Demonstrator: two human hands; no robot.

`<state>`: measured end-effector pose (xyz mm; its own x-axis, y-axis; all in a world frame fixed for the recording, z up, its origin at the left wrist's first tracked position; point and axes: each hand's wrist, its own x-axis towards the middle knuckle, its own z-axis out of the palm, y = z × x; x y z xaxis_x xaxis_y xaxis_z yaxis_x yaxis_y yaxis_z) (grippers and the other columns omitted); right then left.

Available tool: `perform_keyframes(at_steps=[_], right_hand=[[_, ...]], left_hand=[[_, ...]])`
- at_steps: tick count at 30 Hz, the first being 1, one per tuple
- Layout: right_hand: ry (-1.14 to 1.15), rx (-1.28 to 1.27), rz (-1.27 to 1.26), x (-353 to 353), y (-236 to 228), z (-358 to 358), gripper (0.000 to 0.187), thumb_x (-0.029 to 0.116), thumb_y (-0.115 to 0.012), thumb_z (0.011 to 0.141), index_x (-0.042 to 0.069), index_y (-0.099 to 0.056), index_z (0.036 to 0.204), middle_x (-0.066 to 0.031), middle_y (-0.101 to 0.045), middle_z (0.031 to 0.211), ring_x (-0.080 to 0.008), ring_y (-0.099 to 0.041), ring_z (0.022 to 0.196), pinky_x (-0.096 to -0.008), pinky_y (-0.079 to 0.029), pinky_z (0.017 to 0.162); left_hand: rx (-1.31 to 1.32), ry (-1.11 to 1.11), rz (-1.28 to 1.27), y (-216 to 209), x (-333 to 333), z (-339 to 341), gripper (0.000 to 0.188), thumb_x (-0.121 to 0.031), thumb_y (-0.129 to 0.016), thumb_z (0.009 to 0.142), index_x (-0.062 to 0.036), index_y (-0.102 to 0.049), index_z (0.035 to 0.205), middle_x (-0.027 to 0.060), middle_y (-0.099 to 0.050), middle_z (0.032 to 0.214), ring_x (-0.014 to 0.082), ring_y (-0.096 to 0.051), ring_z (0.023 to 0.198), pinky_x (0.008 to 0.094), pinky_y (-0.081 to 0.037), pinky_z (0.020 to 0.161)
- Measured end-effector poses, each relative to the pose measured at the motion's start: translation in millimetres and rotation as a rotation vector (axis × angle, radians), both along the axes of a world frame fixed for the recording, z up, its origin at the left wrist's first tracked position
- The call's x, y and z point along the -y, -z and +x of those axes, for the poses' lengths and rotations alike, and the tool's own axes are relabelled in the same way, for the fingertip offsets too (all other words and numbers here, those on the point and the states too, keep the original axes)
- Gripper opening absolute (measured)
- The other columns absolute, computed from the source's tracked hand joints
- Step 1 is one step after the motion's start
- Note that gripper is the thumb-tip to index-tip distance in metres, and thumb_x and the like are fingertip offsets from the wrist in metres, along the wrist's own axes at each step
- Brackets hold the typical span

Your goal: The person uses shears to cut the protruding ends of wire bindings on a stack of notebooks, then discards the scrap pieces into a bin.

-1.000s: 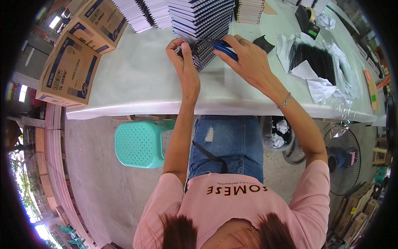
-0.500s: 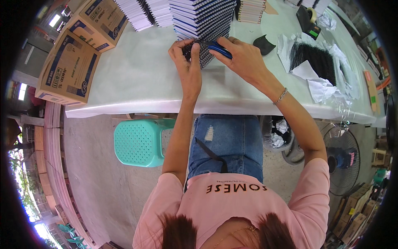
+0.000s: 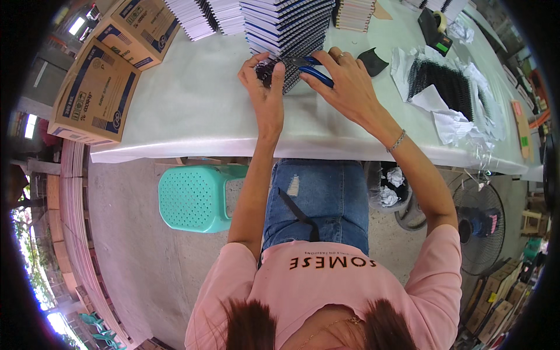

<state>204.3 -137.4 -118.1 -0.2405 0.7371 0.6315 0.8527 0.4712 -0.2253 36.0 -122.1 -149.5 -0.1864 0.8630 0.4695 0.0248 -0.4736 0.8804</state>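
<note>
Straight ahead rises a tall stack of spiral-bound notebooks, its dark wire spines facing right and toward me. At its near bottom corner my left hand is closed, thumb and fingers pinching a bunch of black spiral wire. My right hand grips blue-handled pliers whose handles are spread apart. Their dark jaws point left, beside the wire and close to my left fingertips. What lies between the jaws is too small to make out.
Cardboard boxes stand at the left. More notebooks sit behind. To the right are a black plastic piece, a tape dispenser and black wire coils on crumpled paper. A green stool is below the table, with a fan at right.
The plier handles have spread apart in my right hand, which has shifted slightly right. My left hand stays at the black wire.
</note>
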Motion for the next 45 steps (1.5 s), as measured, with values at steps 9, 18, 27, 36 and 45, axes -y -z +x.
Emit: perform_keyframes(at_steps=[9, 18, 27, 36, 45], right_hand=[[-0.054, -0.042, -0.052, -5, -1, -7, 0.037, 0.044, -0.064, 0.094, 0.009, -0.061, 0.105, -0.0141, -0.067, 0.086, -0.0344, -0.066, 0.077, -0.0443, -0.051, 0.064], [0.014, -0.035, -0.049, 5, 4, 0, 0.041, 0.047, -0.063, 0.094, 0.01, -0.06, 0.111, -0.0132, -0.065, 0.097, -0.0328, -0.064, 0.087, -0.0448, -0.049, 0.072], [-0.004, -0.014, -0.037, -3, 13, -3, 0.049, 0.051, -0.061, 0.094, 0.01, -0.061, 0.12, -0.016, -0.063, 0.108, -0.0333, -0.061, 0.098, -0.0456, -0.043, 0.082], [-0.046, -0.038, -0.077, -5, 9, -7, 0.039, 0.046, -0.063, 0.095, 0.01, -0.062, 0.109, -0.0142, -0.068, 0.092, -0.0336, -0.067, 0.081, -0.0443, -0.053, 0.067], [0.008, -0.085, -0.067, 6, 16, -1, 0.04, 0.047, -0.063, 0.094, 0.01, -0.06, 0.109, -0.0134, -0.065, 0.093, -0.0333, -0.065, 0.085, -0.0445, -0.049, 0.071]], left_hand=[[-0.155, -0.057, 0.08, 7, -5, -3, 0.033, -0.031, -0.054, 0.105, -0.0024, -0.055, 0.121, 0.0094, -0.044, 0.121, 0.0179, -0.044, 0.116, 0.0329, -0.032, 0.105], [0.311, 0.115, -0.069, 23, -13, -6, 0.04, -0.031, -0.057, 0.104, -0.0043, -0.045, 0.132, 0.0054, -0.047, 0.124, 0.0153, -0.047, 0.112, 0.0301, -0.037, 0.101], [-0.043, -0.015, 0.067, 14, -3, -4, 0.038, -0.028, -0.066, 0.099, -0.0024, -0.053, 0.125, 0.0079, -0.046, 0.121, 0.0173, -0.047, 0.114, 0.0317, -0.036, 0.103], [-0.092, -0.029, 0.047, 20, -8, -6, 0.032, -0.027, -0.06, 0.103, -0.0021, -0.054, 0.121, 0.0068, -0.047, 0.12, 0.014, -0.049, 0.109, 0.029, -0.04, 0.098], [0.473, 0.148, -0.094, 18, -6, -1, 0.034, -0.026, -0.059, 0.103, -0.0048, -0.047, 0.127, 0.0049, -0.05, 0.116, 0.0125, -0.05, 0.104, 0.0293, -0.043, 0.094]])
